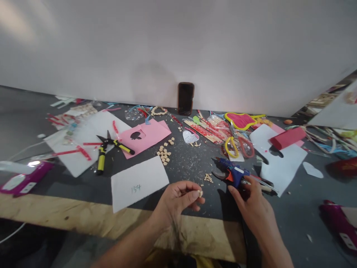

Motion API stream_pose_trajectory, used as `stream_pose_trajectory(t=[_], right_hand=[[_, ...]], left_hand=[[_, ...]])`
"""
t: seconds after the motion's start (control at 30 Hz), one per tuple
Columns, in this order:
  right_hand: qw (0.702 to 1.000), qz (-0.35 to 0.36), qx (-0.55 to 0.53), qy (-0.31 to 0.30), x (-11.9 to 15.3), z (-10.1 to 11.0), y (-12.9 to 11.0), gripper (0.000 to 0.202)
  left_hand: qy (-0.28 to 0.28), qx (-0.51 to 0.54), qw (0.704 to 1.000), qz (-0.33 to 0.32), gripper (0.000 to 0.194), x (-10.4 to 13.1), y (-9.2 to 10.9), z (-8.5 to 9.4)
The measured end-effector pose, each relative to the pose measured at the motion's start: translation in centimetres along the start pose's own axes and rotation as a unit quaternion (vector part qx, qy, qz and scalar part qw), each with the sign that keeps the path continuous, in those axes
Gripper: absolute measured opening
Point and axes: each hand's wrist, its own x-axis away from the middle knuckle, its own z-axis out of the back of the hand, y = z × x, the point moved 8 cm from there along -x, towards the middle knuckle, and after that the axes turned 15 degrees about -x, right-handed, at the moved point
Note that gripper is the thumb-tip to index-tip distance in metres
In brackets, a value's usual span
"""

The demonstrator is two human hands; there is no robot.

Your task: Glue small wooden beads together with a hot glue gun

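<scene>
My left hand (184, 197) is closed, pinching a small pale wooden piece (200, 193) between thumb and fingertips near the table's front edge. My right hand (251, 197) reaches to the blue glue gun (237, 173), its thumb and fingers around the near end of the tool; whether they grip it is unclear. The gun lies beside dark-handled cutters (219, 175). Between my hands and a little beyond them is a small heap of short wooden bits (208, 178). A larger group of pale wooden pieces (164, 154) sits past my left hand, beside a white card (139, 184) with green writing.
A phone (185, 98) stands against the white wall. Black-and-yellow pliers (102, 156) lie on the left, near pink paper (156, 134). Scissors (231, 147) and red-patterned sticks (205, 130) lie behind the glue gun. Purple glue guns (30, 180) flank the workspace.
</scene>
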Motion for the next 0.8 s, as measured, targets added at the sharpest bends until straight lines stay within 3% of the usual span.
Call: stream_pose_trajectory(t=[0.17, 0.4, 0.47, 0.53, 0.63, 0.7, 0.8], right_hand=[[0.996, -0.07, -0.057, 0.015, -0.4, 0.3, 0.8, 0.06], [0.965, -0.111, -0.212, 0.111, 1.3, 2.3, 1.2, 0.058], [0.923, -0.142, -0.344, 0.101, 2.1, 2.0, 2.1, 0.048], [0.852, -0.172, -0.49, 0.069, 3.1, 1.1, 2.8, 0.038], [0.771, -0.219, -0.598, 0.01, 4.9, 0.0, 2.8, 0.029], [0.748, -0.257, -0.612, -0.007, 6.0, -0.4, 2.4, 0.037], [0.741, -0.28, -0.61, -0.015, 7.2, -0.3, 1.3, 0.044]], left_hand=[[-0.001, 0.018, 1.0, 0.002, 0.022, 0.0, 0.3, 0.2], [-0.005, 0.005, 1.0, -0.016, 0.02, 0.2, 0.9, 0.5], [-0.001, -0.005, 1.0, -0.02, 0.02, 0.3, 1.1, 0.7], [0.006, -0.02, 0.999, -0.027, 0.02, 0.3, 1.2, 0.9], [0.016, -0.059, 0.997, -0.045, 0.019, 0.4, 1.4, 1.2], [0.019, -0.085, 0.994, -0.064, 0.018, 0.5, 1.6, 1.5], [0.023, -0.118, 0.989, -0.086, 0.017, 0.7, 1.8, 1.7]])
